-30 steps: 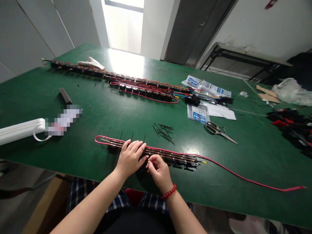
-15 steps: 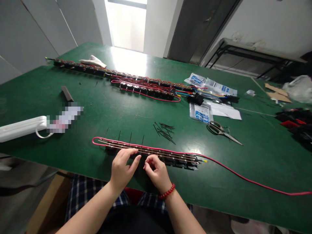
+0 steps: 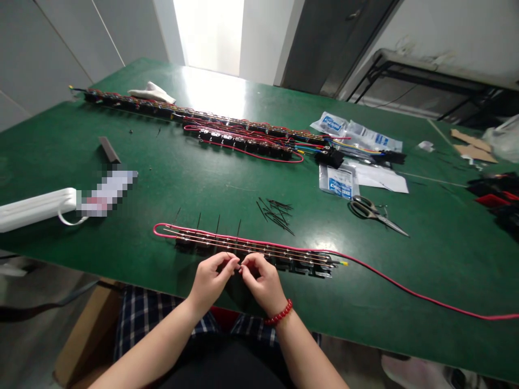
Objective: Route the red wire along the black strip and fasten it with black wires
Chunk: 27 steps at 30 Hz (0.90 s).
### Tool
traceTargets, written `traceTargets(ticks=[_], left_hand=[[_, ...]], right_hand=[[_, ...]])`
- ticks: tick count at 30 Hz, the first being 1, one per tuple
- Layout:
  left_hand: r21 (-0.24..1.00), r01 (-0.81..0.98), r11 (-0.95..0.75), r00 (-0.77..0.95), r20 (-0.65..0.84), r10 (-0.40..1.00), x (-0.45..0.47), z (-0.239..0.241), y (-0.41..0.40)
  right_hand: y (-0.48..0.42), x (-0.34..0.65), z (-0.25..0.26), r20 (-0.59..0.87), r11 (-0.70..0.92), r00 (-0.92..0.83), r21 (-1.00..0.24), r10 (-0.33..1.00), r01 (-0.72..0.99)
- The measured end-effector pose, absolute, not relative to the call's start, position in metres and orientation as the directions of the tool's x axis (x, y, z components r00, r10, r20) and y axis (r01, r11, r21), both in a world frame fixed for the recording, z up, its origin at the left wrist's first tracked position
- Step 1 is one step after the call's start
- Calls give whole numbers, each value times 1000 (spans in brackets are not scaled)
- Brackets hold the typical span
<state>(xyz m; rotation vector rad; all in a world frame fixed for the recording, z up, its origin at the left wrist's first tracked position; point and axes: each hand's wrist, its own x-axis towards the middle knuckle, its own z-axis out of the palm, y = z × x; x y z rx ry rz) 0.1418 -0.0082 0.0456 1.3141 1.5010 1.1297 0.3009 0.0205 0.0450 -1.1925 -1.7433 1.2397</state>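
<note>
The wired strip [image 3: 259, 253] lies just beyond the grip. Left hand [image 3: 211, 281] and right hand [image 3: 264, 281] are pinched, fingertips [image 3: 234, 263] meeting; what they nip is too small to tell. Ties [image 3: 278, 213] lie farther beyond, scissors [image 3: 375, 213] to the right.

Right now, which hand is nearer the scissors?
Right. The right hand is down-left of the scissors, in front of the wired strip. The left hand lies beside it, even farther left, and their fingertips nearly touch.

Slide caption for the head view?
Left hand and right hand meet beside a wired strip on the green table.
</note>
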Motion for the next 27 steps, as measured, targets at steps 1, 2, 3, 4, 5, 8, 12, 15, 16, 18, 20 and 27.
traceTargets(ticks=[1, 2, 3, 4, 5, 8, 12, 15, 16, 18, 20, 27], left_hand=[[966, 253, 45, -114, -16, 993, 142, 46, -8], [966, 254, 42, -118, -13, 993, 142, 46, -8], [966, 256, 43, -125, -11, 992, 142, 47, -8], [965, 258, 44, -132, -10, 991, 143, 47, -8], [964, 262, 45, -140, -8, 990, 143, 47, -8], [955, 294, 39, -150, 6, 989, 144, 47, -7], [936, 350, 38, -135, 10, 991, 145, 46, -6], [925, 380, 30, -127, 20, 992, 146, 45, -6], [922, 387, 26, -125, 24, 992, 146, 45, -7], [917, 398, 23, -117, 25, 993, 147, 45, -7], [915, 403, 22, -102, 21, 995, 147, 45, -7], [938, 347, 29, -96, 5, 995, 145, 44, -8]], right_hand=[[21, 302, 44, 13, 117, -348, -953, 937, 279], [21, 302, 43, 7, 105, -346, -959, 938, 265], [21, 303, 42, 2, 94, -344, -964, 939, 249], [22, 303, 41, -1, 84, -342, -969, 940, 234], [22, 303, 41, -2, 76, -338, -973, 941, 220], [22, 303, 42, 0, 68, -323, -977, 946, 200], [21, 302, 44, -3, 58, -309, -980, 951, 190], [21, 301, 44, -6, 52, -304, -982, 953, 181], [21, 301, 44, -5, 52, -303, -982, 953, 180], [21, 301, 44, -4, 51, -300, -983, 954, 175], [21, 301, 43, -4, 49, -296, -984, 955, 169], [20, 301, 41, 4, 50, -293, -987, 956, 151]])
